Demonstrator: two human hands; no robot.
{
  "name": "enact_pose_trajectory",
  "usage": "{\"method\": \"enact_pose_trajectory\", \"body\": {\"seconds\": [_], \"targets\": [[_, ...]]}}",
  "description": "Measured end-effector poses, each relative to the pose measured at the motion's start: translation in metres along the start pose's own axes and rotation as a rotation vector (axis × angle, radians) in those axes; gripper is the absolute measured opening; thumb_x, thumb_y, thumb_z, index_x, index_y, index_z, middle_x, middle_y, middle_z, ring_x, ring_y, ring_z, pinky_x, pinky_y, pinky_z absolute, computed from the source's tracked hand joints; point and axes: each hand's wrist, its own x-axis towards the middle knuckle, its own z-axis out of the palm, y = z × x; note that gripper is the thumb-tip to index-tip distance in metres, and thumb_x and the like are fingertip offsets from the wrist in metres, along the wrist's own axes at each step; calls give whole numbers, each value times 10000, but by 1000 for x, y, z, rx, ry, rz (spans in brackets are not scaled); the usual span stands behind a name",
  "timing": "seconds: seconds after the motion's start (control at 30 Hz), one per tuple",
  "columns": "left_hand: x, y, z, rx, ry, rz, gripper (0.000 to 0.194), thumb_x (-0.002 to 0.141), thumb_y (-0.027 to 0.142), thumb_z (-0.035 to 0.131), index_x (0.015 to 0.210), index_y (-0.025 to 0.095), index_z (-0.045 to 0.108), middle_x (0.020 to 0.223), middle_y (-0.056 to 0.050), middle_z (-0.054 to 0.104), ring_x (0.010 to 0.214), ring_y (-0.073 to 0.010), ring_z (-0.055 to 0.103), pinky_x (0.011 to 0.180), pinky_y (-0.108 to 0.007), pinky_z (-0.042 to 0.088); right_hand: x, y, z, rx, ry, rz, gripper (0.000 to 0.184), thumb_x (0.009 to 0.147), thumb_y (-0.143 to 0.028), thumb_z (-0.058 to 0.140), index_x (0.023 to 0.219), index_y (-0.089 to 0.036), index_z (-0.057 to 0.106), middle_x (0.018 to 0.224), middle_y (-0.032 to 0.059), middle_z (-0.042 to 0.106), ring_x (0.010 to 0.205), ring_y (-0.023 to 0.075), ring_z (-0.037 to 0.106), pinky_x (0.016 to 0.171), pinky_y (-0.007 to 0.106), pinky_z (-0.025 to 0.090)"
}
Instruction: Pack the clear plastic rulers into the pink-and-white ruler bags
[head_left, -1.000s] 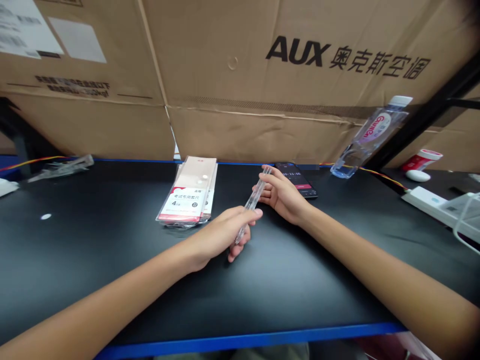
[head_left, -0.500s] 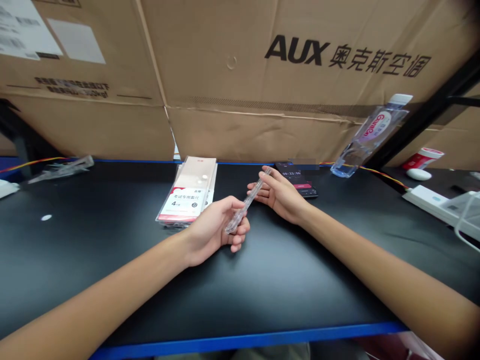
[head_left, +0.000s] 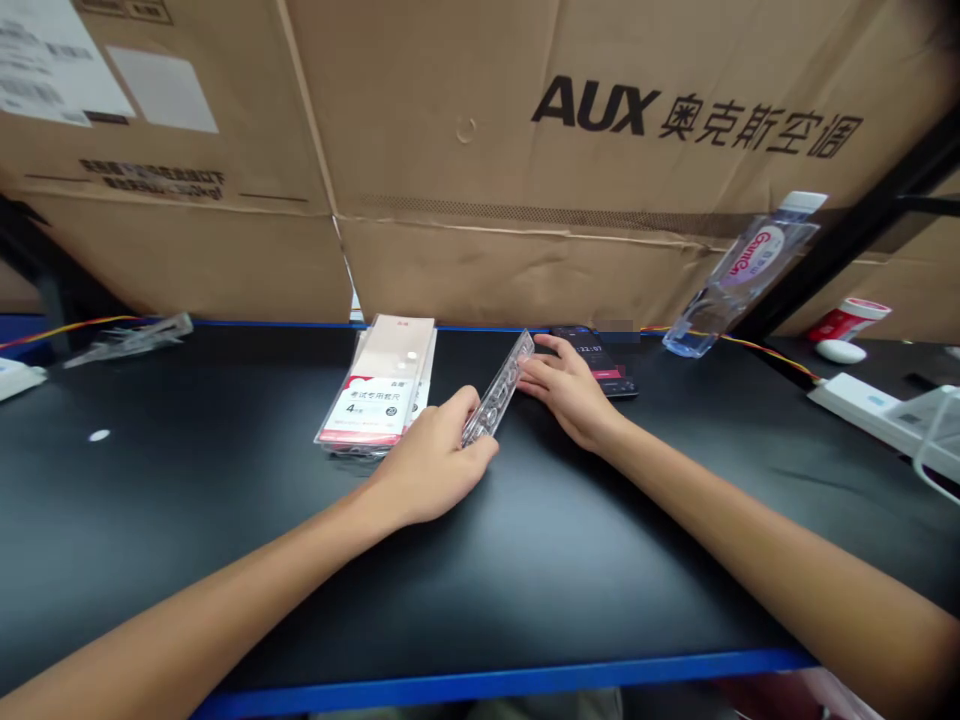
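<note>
A clear plastic ruler (head_left: pixel 497 392) with round cut-outs lies tilted across the space between my hands, its face turned upward. My left hand (head_left: pixel 431 465) is shut on its lower end. My right hand (head_left: pixel 566 390) rests palm down with its fingers apart, right beside the upper end; I cannot tell whether they touch it. Behind my left hand lies a stack of packaged ruler sets (head_left: pixel 379 385) with a white-and-red label. A phone showing a timer (head_left: pixel 592 362) lies just behind my right hand.
A black table (head_left: pixel 225 560) with a blue front edge stands before large cardboard boxes (head_left: pixel 465 150). At the right are a water bottle (head_left: pixel 739 280), a white power strip (head_left: pixel 855 400), a white mouse (head_left: pixel 838 351) and a red-and-white cup (head_left: pixel 849 322).
The ruler has rolled from edge-on to show its flat face and sits lower. Its upper end has left the cradle of my right fingers, which now lie flatter.
</note>
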Motion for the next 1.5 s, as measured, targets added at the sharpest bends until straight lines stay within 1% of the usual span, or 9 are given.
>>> {"method": "enact_pose_trajectory", "body": {"seconds": [0.07, 0.2, 0.37, 0.47, 0.67, 0.87, 1.0, 1.33, 1.5], "targets": [[-1, -1, 0, 224, 85, 83, 140, 834, 257, 518, 778, 236, 391, 589, 45, 468, 541, -151, 436, 538, -275, 256, 0, 1, 0, -118, 49, -83, 421, 811, -329, 711, 1190, -259, 542, 1083, 26, 679, 1055, 179, 651, 962, 362, 515], [-4, 1, -1, 496, 130, 145, 168, 821, 232, 488, 749, 235, 336, 627, 20, 466, 554, -177, 427, 554, -303, 218, -1, 1, 1, -232, 60, -171, 309, 854, -347, 640, 1152, -270, 612, 1259, 23, 642, 1211, 188, 573, 1068, 370, 434], [-4, 0, 1, 677, 118, 179, 177, 845, 250, 449, 756, 232, 297, 755, -22, 513, 614, -202, 468, 555, -318, 202, 1, 2, -2, -269, 54, -125, 366, 875, -473, 631, 1169, -254, 634, 1292, 34, 642, 1253, 214, 561, 1126, 400, 381], [-5, -2, 3, 720, 97, 161, 158, 863, 282, 445, 779, 234, 320, 769, -30, 538, 611, -214, 494, 550, -322, 193, 3, 4, -5, -333, 51, -120, 437, 869, -519, 637, 1209, -245, 619, 1338, 56, 623, 1290, 231, 545, 1149, 416, 361], [-7, -2, 6, 751, 86, 156, 130, 875, 330, 465, 850, 232, 382, 786, -50, 592, 637, -244, 562, 546, -326, 189, 6, 12, -10, -531, 37, -172, 508, 839, -400, 695, 1296, -218, 566, 1438, 103, 549, 1344, 259, 505, 1156, 453, 372], [-8, -1, 7, 858, 97, 171, 30, 871, 259, 408, 883, 231, 409, 791, -40, 628, 611, -236, 583, 520, -328, 204, 9, 17, -12, -462, 21, -160, 534, 857, -412, 672, 1337, -226, 530, 1468, 109, 524, 1365, 256, 500, 1166, 440, 385], [-8, 1, 8, 910, 108, 170, 40, 865, 265, 404, 891, 237, 415, 791, -27, 639, 608, -242, 594, 505, -330, 218, 10, 18, -12, -464, 6, -169, 520, 866, -394, 667, 1335, -220, 523, 1487, 110, 506, 1373, 246, 496, 1176, 424, 384], [-10, 3, 8, 941, 113, 181, 101, 883, 331, 419, 857, 233, 427, 810, -25, 647, 642, -239, 626, 498, -322, 230, 12, 18, -15, -563, -1, -179, 469, 875, -403, 651, 1291, -211, 548, 1403, 104, 579, 1298, 246, 562, 1133, 426, 432], [-11, 3, 7, 957, 111, 188, 109, 888, 331, 426, 849, 230, 440, 804, -23, 666, 632, -243, 638, 492, -323, 236, 14, 18, -18, -636, -32, -190, 433, 879, -416, 637, 1254, -205, 586, 1281, 109, 651, 1205, 263, 619, 1078, 455, 472]]}}
